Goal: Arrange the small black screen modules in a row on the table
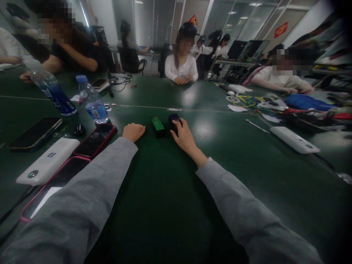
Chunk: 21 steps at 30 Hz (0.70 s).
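Observation:
My left hand (134,132) rests on the green table with its fingers curled in, and nothing shows in it. Just to its right lies a small black box (159,133) with a green circuit board (157,124) facing up on top. My right hand (183,138) is closed on a second small black block (174,118), thumb on the near left side and fingers over its right. Part of that block is hidden by the fingers. The two black pieces sit close together but apart.
Left of me are phones (96,140), a white power bank (49,161), a black earphone case (79,129) and water bottles (96,106). On the right lie a wrench (257,125), another white power bank (294,140) and tangled cables (253,99). People sit across the table.

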Motion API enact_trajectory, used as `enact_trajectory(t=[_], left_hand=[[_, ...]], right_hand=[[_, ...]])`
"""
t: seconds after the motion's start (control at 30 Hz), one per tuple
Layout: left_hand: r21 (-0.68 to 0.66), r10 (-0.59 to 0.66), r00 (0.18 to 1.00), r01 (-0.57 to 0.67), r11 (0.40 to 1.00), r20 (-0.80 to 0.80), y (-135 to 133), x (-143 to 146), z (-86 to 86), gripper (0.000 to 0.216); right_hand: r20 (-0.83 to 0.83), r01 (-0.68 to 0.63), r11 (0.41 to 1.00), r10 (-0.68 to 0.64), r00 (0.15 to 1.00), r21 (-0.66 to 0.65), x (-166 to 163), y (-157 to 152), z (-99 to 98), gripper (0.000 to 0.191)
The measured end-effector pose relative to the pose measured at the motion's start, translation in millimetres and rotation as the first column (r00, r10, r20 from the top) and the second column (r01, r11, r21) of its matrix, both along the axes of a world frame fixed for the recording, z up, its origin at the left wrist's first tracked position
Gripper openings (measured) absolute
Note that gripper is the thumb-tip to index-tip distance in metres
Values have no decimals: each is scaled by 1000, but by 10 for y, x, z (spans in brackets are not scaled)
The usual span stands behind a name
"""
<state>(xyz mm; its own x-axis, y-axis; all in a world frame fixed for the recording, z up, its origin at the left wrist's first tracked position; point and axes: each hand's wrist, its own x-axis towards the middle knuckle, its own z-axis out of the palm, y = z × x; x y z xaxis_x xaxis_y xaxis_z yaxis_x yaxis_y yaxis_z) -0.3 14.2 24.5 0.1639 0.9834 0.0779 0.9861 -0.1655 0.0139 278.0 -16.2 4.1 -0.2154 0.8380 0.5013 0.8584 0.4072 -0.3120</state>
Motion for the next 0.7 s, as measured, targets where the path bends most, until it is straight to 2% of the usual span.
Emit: enact_trajectory(t=[0.13, 0.3, 0.4, 0.57, 0.63, 0.7], left_hand=[[0, -5, 1000, 5, 1000, 3, 10, -7, -14, 54], [-17, -17, 1000, 17, 1000, 24, 13, -13, -7, 54], [-23, -23, 999, 23, 999, 30, 7, -12, 3, 55], [-27, -4, 1000, 5, 1000, 22, -24, 1, 30, 51], [-20, 1, 1000, 0, 1000, 23, -40, 4, 40, 51], [-11, 14, 1000, -13, 1000, 26, -51, 5, 46, 51]], right_hand=[[-69, 35, 998, -39, 997, -54, 7, -6, 0, 48], [-89, 270, 959, -277, 957, -84, 136, -16, 45, 47], [-83, 357, 932, -361, 929, -63, 250, -40, 47, 46], [-100, 358, 932, -362, 927, -54, 349, -77, -14, 46], [-156, 334, 941, -337, 929, -43, 360, -81, -23, 47], [-225, 329, 944, -316, 922, 22, 375, -82, -2, 46]])
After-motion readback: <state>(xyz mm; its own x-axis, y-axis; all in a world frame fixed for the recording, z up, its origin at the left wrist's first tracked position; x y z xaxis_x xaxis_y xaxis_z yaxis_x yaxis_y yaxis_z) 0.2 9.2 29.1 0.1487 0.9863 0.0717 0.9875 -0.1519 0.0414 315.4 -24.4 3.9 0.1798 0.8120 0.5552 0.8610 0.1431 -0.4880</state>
